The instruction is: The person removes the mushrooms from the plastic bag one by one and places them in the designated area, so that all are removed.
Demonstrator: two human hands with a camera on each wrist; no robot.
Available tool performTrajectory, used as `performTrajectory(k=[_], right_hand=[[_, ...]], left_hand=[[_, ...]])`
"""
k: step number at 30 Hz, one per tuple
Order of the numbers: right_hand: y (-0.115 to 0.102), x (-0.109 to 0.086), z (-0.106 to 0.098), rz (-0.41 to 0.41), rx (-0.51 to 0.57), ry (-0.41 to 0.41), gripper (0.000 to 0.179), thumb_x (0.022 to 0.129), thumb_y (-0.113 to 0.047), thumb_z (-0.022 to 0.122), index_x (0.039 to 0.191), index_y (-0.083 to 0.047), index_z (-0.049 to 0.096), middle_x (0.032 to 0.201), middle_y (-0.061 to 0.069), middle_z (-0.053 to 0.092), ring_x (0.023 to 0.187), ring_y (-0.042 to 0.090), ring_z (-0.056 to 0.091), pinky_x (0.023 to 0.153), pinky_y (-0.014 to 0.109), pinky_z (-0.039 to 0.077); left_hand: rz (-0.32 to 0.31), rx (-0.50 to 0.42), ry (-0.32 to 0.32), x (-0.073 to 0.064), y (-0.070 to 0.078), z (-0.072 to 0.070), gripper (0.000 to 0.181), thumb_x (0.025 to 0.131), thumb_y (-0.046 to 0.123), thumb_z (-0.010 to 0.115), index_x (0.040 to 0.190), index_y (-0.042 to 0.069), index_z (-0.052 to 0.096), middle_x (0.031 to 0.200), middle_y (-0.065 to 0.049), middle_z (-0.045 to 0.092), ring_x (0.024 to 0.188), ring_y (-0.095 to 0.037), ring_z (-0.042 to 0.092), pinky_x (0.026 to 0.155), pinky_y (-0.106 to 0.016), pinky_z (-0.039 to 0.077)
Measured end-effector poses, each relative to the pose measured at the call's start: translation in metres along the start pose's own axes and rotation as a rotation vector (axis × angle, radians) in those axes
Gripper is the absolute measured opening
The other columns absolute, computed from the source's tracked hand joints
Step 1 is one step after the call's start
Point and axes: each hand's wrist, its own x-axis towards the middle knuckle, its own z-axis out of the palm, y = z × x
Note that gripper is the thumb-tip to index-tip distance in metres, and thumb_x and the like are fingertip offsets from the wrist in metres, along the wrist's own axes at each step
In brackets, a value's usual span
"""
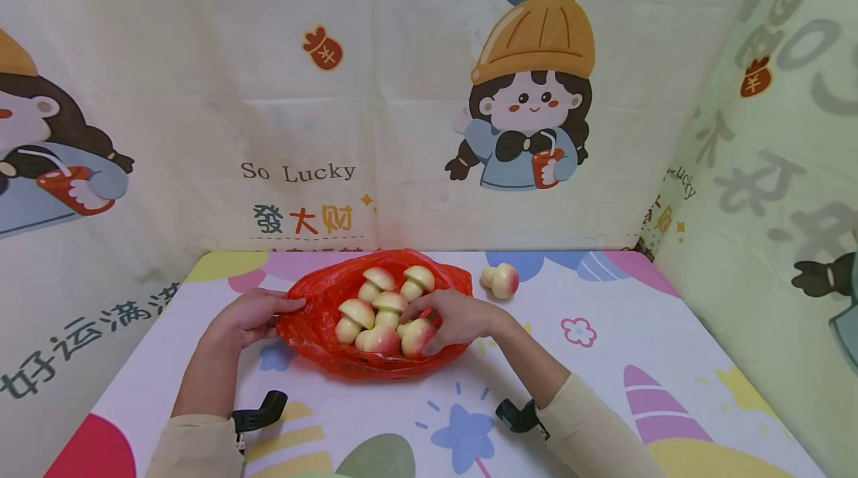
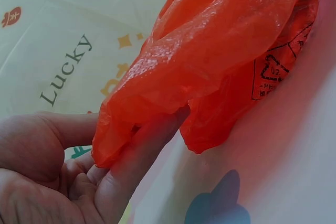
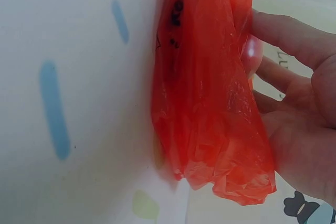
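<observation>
One mushroom [image 1: 414, 339] is partly hidden — behind the right hand [image 1: 461, 316].

On my feed, I see a cream back wall [image 1: 415, 106] printed with an orange-capped cartoon figure [image 1: 529, 91], a red pouch [image 1: 323, 49] and "So Lucky" lettering [image 1: 298, 171]. A left wall [image 1: 134, 247] and right wall [image 1: 731, 135], also printed, flank it. A white table [image 1: 375, 412] patterned with pastel shapes stands before it in soft light.

Printed cloth [image 1: 415, 113] hung behind patterned table [image 1: 637, 344]; hatted cartoon figure [image 1: 532, 94], "So Lucky" lettering [image 1: 304, 173] printed above table.
</observation>
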Motion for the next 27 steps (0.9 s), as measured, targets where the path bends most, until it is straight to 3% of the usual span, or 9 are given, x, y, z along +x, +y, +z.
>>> performTrajectory(k=[13, 27], right_hand=[[0.001, -0.004, -0.005, -0.026, -0.006, 0.041, 0.052, 0.083, -0.015, 0.083, 0.133, -0.023, 0.07, 0.13, -0.012, 0.067, 0.127, 0.015, 0.055, 0.097, 0.031, 0.056], [0.001, -0.011, -0.012, -0.025, 0.047, 0.099, 0.053, 0.084, -0.018, 0.085, 0.134, -0.024, 0.07, 0.135, -0.004, 0.067, 0.131, 0.023, 0.055, 0.089, 0.035, 0.062]], left_hand=[[0.007, -0.007, 0.0, 0.001, 0.0, 0.001, 0.06, 0.102, 0.024, 0.067, 0.149, -0.008, 0.049, 0.097, -0.005, 0.076, 0.078, -0.019, 0.07, 0.074, -0.028, 0.062], [0.002, -0.003, 0.006, -0.001, 0.001, 0.002, 0.06, 0.102, 0.024, 0.067, 0.149, -0.008, 0.049, 0.098, -0.005, 0.076, 0.079, -0.02, 0.069, 0.075, -0.028, 0.062]])
